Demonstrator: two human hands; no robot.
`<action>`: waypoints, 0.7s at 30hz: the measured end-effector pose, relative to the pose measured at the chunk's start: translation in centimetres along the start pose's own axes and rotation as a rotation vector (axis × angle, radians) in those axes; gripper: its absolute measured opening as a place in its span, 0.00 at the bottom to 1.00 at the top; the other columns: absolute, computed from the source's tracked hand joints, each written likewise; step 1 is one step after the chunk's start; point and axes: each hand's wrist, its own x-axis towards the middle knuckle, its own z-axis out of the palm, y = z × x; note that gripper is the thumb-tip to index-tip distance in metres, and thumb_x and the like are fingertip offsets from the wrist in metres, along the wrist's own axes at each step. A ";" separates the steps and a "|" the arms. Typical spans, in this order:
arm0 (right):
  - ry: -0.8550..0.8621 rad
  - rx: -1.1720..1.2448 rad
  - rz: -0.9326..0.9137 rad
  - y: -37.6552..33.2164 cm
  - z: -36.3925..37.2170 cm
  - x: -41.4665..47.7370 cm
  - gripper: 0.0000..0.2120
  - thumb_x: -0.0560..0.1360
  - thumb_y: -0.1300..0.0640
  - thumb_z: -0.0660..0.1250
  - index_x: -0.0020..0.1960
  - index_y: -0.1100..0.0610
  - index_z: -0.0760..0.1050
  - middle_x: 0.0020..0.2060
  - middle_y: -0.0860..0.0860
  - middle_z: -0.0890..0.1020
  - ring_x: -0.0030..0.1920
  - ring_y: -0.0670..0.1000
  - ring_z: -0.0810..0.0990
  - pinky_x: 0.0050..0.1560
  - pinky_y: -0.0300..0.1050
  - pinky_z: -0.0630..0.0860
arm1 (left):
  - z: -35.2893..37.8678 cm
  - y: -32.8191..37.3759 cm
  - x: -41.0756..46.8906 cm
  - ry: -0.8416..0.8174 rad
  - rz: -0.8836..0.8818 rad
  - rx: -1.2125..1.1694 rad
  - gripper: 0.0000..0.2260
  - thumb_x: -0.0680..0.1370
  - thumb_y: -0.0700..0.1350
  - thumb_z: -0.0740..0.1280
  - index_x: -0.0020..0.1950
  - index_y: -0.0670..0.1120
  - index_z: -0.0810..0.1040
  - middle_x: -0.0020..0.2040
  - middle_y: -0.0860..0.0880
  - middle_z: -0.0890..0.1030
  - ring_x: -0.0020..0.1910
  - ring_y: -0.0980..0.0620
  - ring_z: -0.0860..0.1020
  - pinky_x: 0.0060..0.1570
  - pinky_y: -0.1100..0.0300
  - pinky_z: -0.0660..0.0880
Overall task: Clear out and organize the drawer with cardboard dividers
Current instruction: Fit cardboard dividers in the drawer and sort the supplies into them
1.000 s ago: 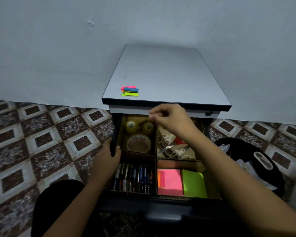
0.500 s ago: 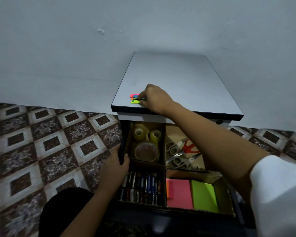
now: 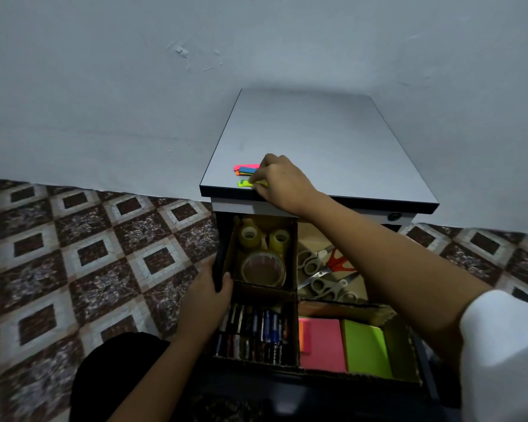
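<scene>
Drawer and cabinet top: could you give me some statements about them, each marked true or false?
1. The right hand pinches flags on the cabinet top. True.
2. The left hand grips the left edge of the drawer. True.
3. Scissors share a compartment with the tape rolls. False: a divider stands between them.
4. The pens lie front right. False: front left; note pads are front right.

Grey cabinet top point(image 3: 317, 141), small pile of coloured sticky flags point(image 3: 246, 169) near its front left corner
</scene>
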 end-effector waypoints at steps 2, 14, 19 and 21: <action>-0.010 -0.027 -0.022 0.1 0.0 -0.3 0.16 0.79 0.53 0.61 0.64 0.56 0.75 0.61 0.56 0.73 0.59 0.57 0.70 0.57 0.50 0.70 | 0.0 0.0 -0.1 0.007 0.007 -0.004 0.21 0.81 0.50 0.58 0.73 0.48 0.62 0.62 0.45 0.77 0.58 0.47 0.76 0.52 0.55 0.74; 0.082 -0.211 -0.149 0.5 0.9 -0.8 0.12 0.78 0.57 0.59 0.58 0.58 0.75 0.55 0.56 0.78 0.56 0.57 0.72 0.48 0.50 0.69 | 0.0 0.1 -0.2 0.010 0.005 -0.002 0.20 0.80 0.51 0.59 0.72 0.48 0.64 0.61 0.45 0.77 0.57 0.47 0.77 0.52 0.55 0.74; 0.129 -0.170 -0.131 0.6 1.1 -1.1 0.11 0.78 0.61 0.57 0.56 0.61 0.76 0.52 0.57 0.79 0.54 0.58 0.73 0.45 0.50 0.69 | 0.0 0.2 -0.2 0.006 -0.003 0.007 0.20 0.81 0.50 0.58 0.72 0.47 0.63 0.62 0.45 0.77 0.57 0.47 0.76 0.46 0.59 0.70; 0.139 -0.079 -0.072 0.7 1.0 -1.5 0.12 0.78 0.60 0.58 0.57 0.61 0.76 0.51 0.57 0.79 0.54 0.57 0.74 0.46 0.49 0.70 | 0.0 0.3 -0.2 0.003 -0.008 -0.005 0.19 0.81 0.50 0.58 0.71 0.47 0.64 0.61 0.45 0.77 0.56 0.47 0.76 0.46 0.59 0.70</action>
